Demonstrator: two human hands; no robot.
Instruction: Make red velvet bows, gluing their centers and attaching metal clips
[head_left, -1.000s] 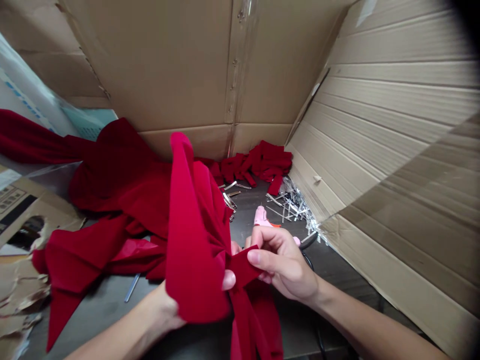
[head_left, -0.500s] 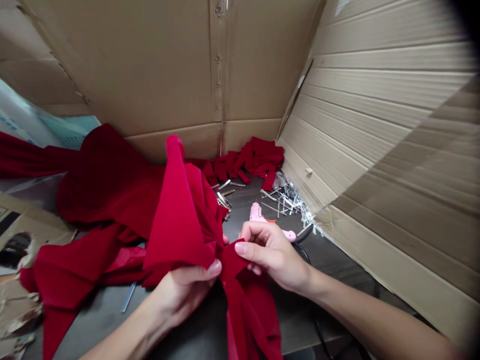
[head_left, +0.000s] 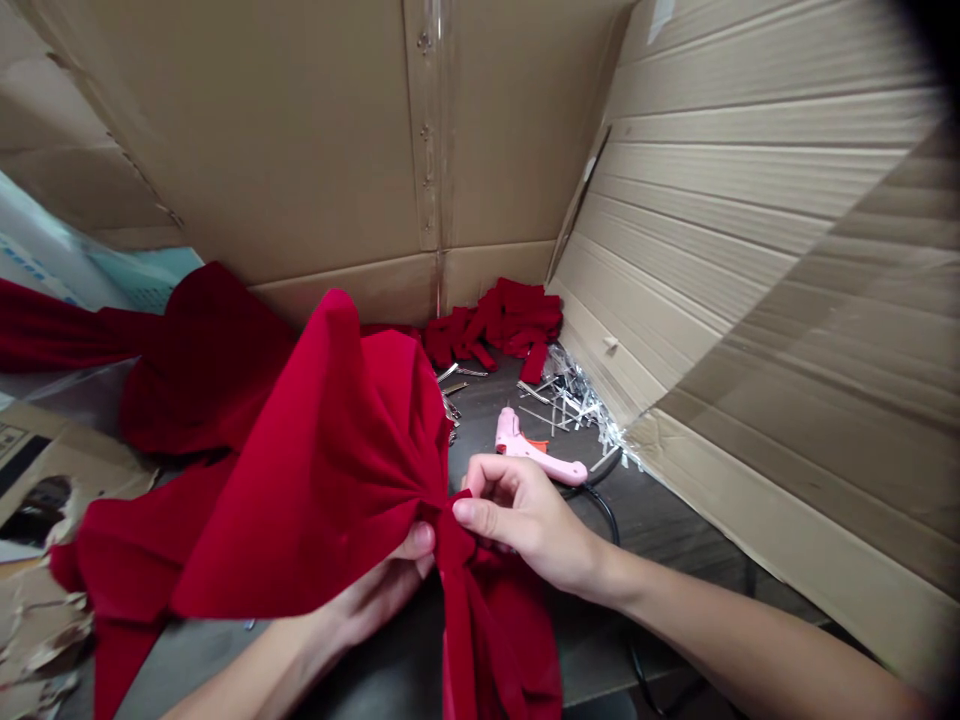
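A large red velvet cloth (head_left: 322,470) is bunched at its middle between both my hands. My left hand (head_left: 379,590) is closed under the gather, thumb pressed on the cloth. My right hand (head_left: 517,515) pinches the same gather from the right, fingers curled. Red tails (head_left: 487,640) hang down below the pinch. Most of my left hand is hidden by the cloth.
A pink glue gun (head_left: 536,450) with a black cord lies just behind my right hand. Silver metal clips (head_left: 574,405) and small red fabric pieces (head_left: 499,325) lie at the back. Cardboard walls (head_left: 750,250) stand behind and at right. More red cloth (head_left: 195,360) lies left.
The upright fold of cloth has dropped and spread out to the left. Both hands have tightened on the gather and stayed near the same place.
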